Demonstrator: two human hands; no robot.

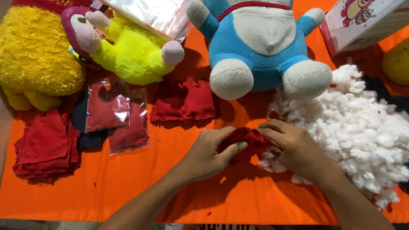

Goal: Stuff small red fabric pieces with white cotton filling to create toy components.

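An orange cloth (128,187) covers the table; the left hand (208,155) and right hand (294,147) both pinch a small red fabric piece (247,140) beside the white stuffing heap (362,132) (a blue plush toy (260,42) sits just behind)

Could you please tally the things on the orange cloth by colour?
Red: 5 (fabric piece in both hands, fabric stack, two bagged pieces, frilled piece)
Yellow: 2 (plush toys)
Blue: 1 (plush toy)
White: 1 (stuffing pile)
Total: 9
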